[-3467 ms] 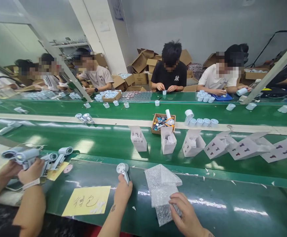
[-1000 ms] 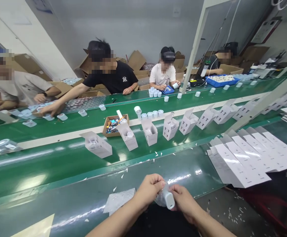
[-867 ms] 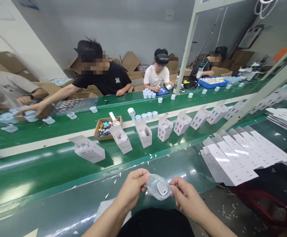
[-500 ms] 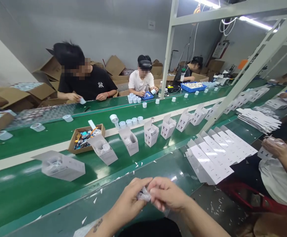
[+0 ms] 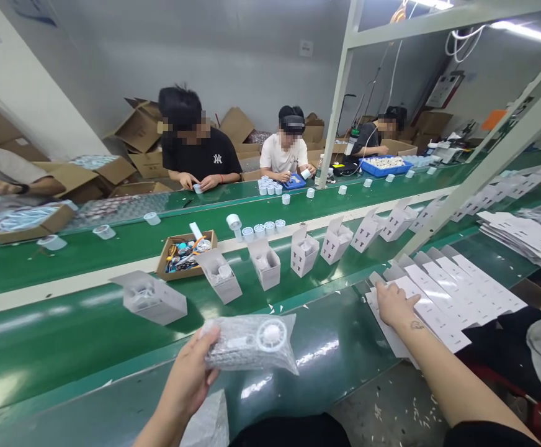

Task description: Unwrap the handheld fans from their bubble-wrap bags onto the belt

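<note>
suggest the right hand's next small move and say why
Probably lift the leftmost white cardboard box of the overlapping row: the right hand rests on it, the left hand holds a clear bubble-wrap pouch with a pale round-headed device inside, and open white boxes stand filled on the green belt.

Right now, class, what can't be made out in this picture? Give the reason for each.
One end of the bubble-wrapped device: head view, hidden by the left hand.
Part of the white cartons: head view, covered by the right hand.
Cartons' fine print: head view, too small.
Lower bubble wrap: head view, cut off by the bottom edge.
</note>
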Motion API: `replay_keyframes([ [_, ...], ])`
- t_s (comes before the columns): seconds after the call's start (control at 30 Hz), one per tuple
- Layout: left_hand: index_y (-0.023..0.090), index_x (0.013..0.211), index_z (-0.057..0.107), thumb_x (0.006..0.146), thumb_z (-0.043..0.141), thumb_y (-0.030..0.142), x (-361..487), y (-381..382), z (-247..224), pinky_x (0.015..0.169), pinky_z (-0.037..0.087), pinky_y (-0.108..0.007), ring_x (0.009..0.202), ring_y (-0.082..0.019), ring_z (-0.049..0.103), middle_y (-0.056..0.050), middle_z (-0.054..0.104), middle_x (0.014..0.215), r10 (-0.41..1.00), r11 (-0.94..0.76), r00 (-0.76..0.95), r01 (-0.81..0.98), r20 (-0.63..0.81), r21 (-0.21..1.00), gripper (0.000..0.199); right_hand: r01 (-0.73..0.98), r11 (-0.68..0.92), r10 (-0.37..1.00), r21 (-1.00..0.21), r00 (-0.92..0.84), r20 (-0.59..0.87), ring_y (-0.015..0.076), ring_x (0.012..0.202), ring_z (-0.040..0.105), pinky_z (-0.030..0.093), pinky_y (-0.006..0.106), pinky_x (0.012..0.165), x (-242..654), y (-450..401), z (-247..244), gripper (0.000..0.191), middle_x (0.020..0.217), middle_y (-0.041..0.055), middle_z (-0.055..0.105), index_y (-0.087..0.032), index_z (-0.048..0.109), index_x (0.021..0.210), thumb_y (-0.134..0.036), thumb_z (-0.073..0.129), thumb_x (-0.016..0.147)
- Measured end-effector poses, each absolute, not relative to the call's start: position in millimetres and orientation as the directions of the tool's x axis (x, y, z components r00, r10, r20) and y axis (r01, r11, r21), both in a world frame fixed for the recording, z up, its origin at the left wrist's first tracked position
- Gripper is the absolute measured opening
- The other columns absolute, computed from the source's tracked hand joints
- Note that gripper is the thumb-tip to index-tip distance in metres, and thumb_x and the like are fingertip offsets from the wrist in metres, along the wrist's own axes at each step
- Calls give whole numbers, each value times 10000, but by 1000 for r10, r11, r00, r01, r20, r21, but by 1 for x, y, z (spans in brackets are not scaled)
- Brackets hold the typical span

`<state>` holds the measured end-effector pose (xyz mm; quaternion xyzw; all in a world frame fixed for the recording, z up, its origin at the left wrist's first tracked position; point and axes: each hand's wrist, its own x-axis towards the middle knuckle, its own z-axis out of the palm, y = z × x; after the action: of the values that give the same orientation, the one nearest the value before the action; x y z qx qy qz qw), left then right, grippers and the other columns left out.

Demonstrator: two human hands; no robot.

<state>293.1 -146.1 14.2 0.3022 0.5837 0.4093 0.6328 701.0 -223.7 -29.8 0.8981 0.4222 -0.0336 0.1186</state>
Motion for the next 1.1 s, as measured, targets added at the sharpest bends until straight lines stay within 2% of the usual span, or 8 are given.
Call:
replay_keyframes([
  [0.1,174,723,557,506,819,387,284,-138,24,260,215,-139,385,-50,328,88,441,520,849,500,-21,-297,-529,814,401,854,-514,848,85,520,-102,372,1094,560,414,596,922,677,-224,-11,577,1223,207,501,-190,487,1294,-53,559,738],
  [0.3,165,798,575,571,793,467,298,-134,35,304,237,-157,428,-60,355,62,495,584,935,348,41,-305,-353,886,436,793,130,967,-596,31,252,330,1178,522,509,472,983,565,-208,-19,483,1315,167,430,-210,510,1169,-227,708,729],
  [0.43,191,749,580,756,658,430,292,-142,26,466,405,-223,539,-122,483,22,555,619,995,-98,36,268,92,958,251,631,329,931,-703,-90,354,342,1195,527,505,498,987,505,-202,-66,662,1240,156,496,-214,404,1226,-256,760,669],
  [0.53,201,745,590,855,537,269,285,-157,21,648,478,-280,721,-183,569,-31,629,721,851,-520,331,633,407,573,140,605,333,928,-723,-74,366,345,1126,569,539,494,917,484,-203,-92,625,1183,136,520,-227,393,1115,-252,785,628],
  [0.67,208,834,605,864,498,143,303,-176,20,663,502,-294,857,-230,587,-58,666,830,755,-655,638,731,151,189,129,566,516,843,-643,-202,499,340,1158,560,524,500,948,471,-208,-101,666,1226,155,521,-222,337,1229,-249,730,692],
  [0.87,205,1356,461,861,630,366,306,-201,-8,1056,389,-493,1381,-328,362,-145,507,1421,700,-683,710,697,-77,219,548,498,437,894,-749,-147,423,303,1154,593,553,455,919,480,-222,-107,654,1277,158,506,-244,295,1229,-231,705,720],
  [1.0,211,1206,582,893,599,297,298,-213,-49,1097,254,-615,1353,-351,389,-120,677,1165,587,-794,806,590,-69,145,326,467,449,893,-762,-259,368,294,1209,566,532,435,960,490,-229,-100,627,1304,155,503,-237,335,1241,-165,656,707],
  [1.1,225,961,662,911,546,182,289,-202,-48,1092,259,-599,1224,-305,505,-63,721,939,671,-734,741,667,-15,124,133,459,459,888,-760,-209,410,304,1289,484,486,461,1011,493,-234,-87,609,1361,170,459,-217,380,1282,-176,656,741],
])
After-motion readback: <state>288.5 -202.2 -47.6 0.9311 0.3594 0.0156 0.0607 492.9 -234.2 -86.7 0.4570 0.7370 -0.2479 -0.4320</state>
